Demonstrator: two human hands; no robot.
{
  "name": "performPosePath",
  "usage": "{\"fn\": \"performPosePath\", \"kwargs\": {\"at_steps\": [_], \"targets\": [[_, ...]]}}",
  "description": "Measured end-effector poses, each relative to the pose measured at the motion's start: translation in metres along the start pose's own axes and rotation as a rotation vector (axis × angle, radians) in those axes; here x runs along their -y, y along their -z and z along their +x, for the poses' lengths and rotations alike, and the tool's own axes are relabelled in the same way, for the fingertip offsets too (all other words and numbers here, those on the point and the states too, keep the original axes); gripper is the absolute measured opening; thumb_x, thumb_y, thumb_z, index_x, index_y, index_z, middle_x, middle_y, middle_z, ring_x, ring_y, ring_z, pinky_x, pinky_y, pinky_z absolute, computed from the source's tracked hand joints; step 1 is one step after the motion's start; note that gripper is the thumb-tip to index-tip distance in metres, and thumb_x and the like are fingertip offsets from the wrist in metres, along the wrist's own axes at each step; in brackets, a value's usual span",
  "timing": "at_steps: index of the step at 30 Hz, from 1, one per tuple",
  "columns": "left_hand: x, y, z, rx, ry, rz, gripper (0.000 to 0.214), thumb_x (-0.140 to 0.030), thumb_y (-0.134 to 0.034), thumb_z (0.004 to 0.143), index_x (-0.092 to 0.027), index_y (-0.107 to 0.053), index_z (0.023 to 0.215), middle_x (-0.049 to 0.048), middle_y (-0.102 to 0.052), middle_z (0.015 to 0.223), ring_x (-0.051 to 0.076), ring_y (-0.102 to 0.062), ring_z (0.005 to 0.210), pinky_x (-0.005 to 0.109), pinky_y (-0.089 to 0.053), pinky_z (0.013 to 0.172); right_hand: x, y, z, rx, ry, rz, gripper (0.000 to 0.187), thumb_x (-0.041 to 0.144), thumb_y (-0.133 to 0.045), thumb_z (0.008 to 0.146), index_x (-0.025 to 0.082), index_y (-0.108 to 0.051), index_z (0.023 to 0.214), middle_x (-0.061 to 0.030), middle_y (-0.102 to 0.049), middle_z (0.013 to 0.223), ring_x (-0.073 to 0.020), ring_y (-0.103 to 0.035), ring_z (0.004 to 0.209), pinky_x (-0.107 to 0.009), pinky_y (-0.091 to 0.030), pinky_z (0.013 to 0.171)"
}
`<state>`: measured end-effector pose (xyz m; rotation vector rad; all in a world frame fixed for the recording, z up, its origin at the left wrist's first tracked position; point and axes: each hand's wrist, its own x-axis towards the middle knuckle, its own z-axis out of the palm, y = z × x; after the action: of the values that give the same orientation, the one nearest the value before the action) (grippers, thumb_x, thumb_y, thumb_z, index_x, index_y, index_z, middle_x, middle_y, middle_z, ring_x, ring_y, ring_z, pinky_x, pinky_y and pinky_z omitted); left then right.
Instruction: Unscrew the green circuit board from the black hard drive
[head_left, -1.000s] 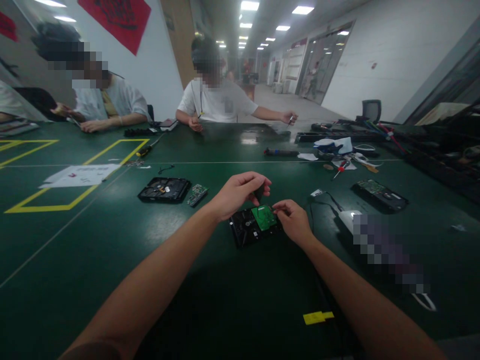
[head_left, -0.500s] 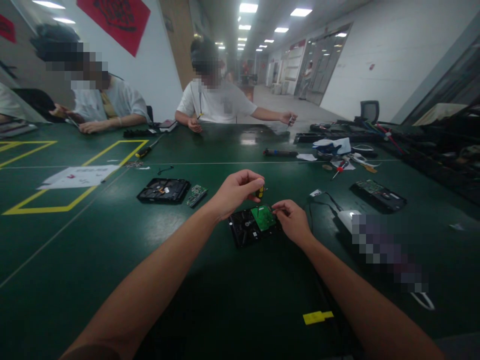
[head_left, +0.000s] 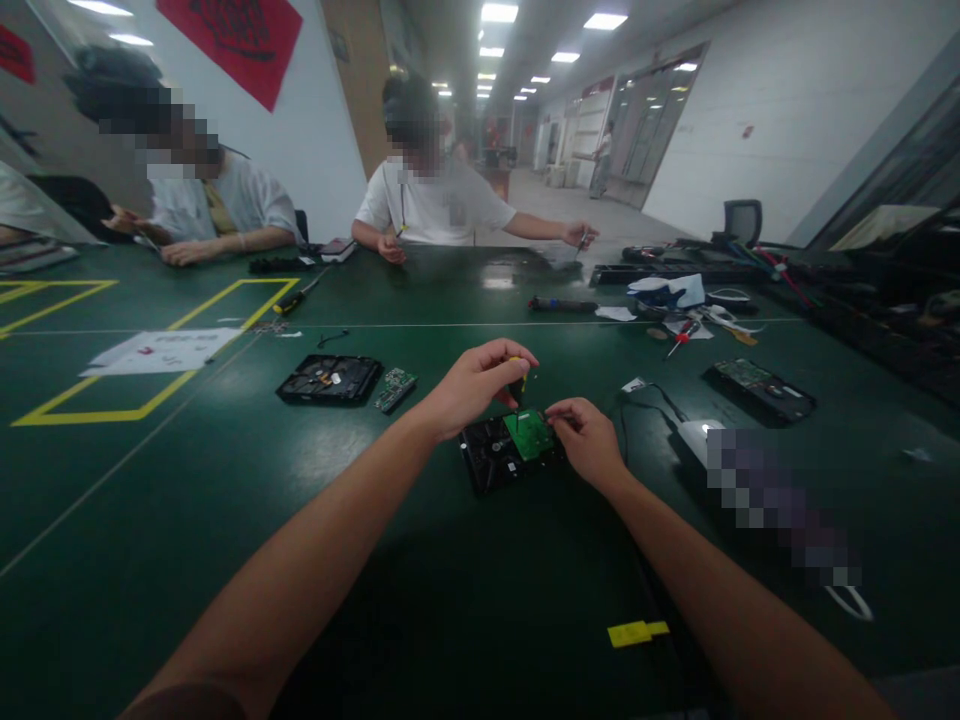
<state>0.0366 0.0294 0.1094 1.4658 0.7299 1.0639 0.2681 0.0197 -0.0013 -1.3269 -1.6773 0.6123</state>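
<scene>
My left hand (head_left: 480,388) is closed around the handle of a small black-and-yellow screwdriver (head_left: 517,392). The shaft points down, its tip at the green circuit board (head_left: 531,438) on a black hard drive (head_left: 486,464). That drive lies flat on the table in front of me. At the drive's right edge, my right hand (head_left: 589,442) grips it with thumb and fingers pinched together; the fingertips partly cover the corner of the board.
Left of the hands lie another black drive (head_left: 330,380) and a loose circuit board (head_left: 395,389). On the right are a third drive (head_left: 761,390), a cable (head_left: 656,398) and a red screwdriver (head_left: 681,340). Two people (head_left: 435,200) sit across the green table (head_left: 360,590).
The screwdriver handle has turned in my left fingers, its yellow part now facing another way. My right hand keeps its place at the drive's edge.
</scene>
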Motion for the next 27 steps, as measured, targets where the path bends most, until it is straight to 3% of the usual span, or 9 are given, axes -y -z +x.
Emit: {"fn": "performPosePath", "kwargs": {"at_steps": [6,12,18,22,27], "targets": [[0.001,-0.001,0.000,0.036,0.022,-0.034,0.023,-0.040,-0.070,0.095,-0.018,-0.069,0.102,0.0064,-0.068,0.097,0.016,-0.064,0.085,0.026,-0.057,0.065,0.009,-0.001,-0.003,0.125,0.126,0.088,0.017,0.027,-0.066,0.093,0.027,-0.077,0.105,-0.0091,-0.062,0.128,-0.0232,-0.067,0.114,-0.039,-0.060,0.091],[0.000,-0.003,-0.001,0.039,-0.010,-0.036,0.027,-0.039,-0.074,0.093,-0.016,-0.063,0.100,0.0096,-0.072,0.099,0.018,-0.069,0.089,0.026,-0.058,0.065,0.013,0.001,-0.005,0.201,0.183,0.018,0.017,0.032,-0.071,0.095,0.028,-0.079,0.110,-0.0108,-0.059,0.137,-0.0283,-0.059,0.134,-0.048,-0.054,0.108],[0.003,-0.004,0.001,-0.010,0.003,-0.090,0.028,-0.041,-0.077,0.092,-0.018,-0.061,0.098,0.0058,-0.069,0.090,0.017,-0.067,0.083,0.025,-0.056,0.062,0.014,0.001,-0.006,0.227,0.193,-0.036,0.021,0.034,-0.071,0.095,0.027,-0.076,0.115,-0.0121,-0.058,0.139,-0.0287,-0.059,0.134,-0.050,-0.052,0.109],[0.005,-0.003,0.003,0.003,0.020,-0.133,0.029,-0.046,-0.067,0.098,-0.019,-0.070,0.106,0.0070,-0.067,0.092,0.018,-0.065,0.087,0.026,-0.056,0.063,0.014,0.001,-0.006,0.239,0.195,-0.062,0.024,0.034,-0.073,0.094,0.027,-0.075,0.117,-0.0122,-0.057,0.139,-0.0290,-0.058,0.134,-0.050,-0.051,0.110],[0.005,0.000,0.003,0.001,0.059,-0.186,0.027,-0.037,-0.059,0.098,-0.015,-0.074,0.106,0.0108,-0.069,0.096,0.022,-0.066,0.093,0.029,-0.058,0.066,0.010,0.001,-0.006,0.234,0.229,-0.070,0.026,0.032,-0.075,0.092,0.026,-0.074,0.118,-0.0123,-0.057,0.138,-0.0294,-0.059,0.132,-0.051,-0.050,0.110]]}}
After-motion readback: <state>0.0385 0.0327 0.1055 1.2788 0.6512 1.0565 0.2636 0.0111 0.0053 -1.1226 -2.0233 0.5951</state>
